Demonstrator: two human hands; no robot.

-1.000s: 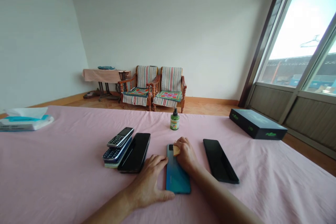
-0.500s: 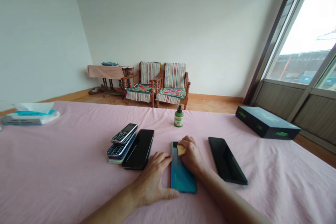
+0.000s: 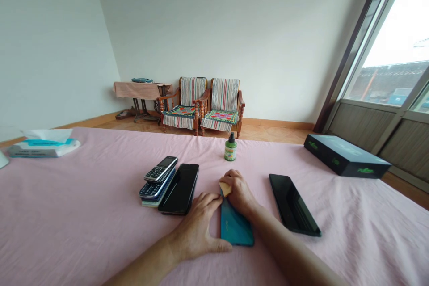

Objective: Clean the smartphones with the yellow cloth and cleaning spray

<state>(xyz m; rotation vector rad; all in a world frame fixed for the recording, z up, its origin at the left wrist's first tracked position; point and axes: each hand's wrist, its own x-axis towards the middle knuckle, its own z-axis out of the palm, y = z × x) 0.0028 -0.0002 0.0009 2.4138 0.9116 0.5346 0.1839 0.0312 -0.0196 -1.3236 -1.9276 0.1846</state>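
A blue phone [image 3: 234, 228] lies back up on the pink cloth, its upper end covered by my right hand [image 3: 237, 191]. That hand is closed on a small yellowish sponge [image 3: 225, 188], pressed at the phone's top left corner. My left hand [image 3: 197, 228] rests at the phone's left side, thumb and fingers spread, fingertips touching its edge. Left of it lies a black phone [image 3: 180, 190], leaning beside a stack of keypad phones [image 3: 157, 184]. Another black phone [image 3: 293, 205] lies to the right of my right forearm.
A green spray bottle [image 3: 230, 148] stands beyond the blue phone. A black box [image 3: 346, 156] sits at the right edge, a tissue pack [image 3: 45, 146] at the far left. Two wooden chairs [image 3: 219, 111] and a small covered table [image 3: 137, 90] stand by the wall.
My right hand has moved the sponge slightly left and up to the phone's top corner. My left hand stays beside the phone. The whole view has shifted a little.
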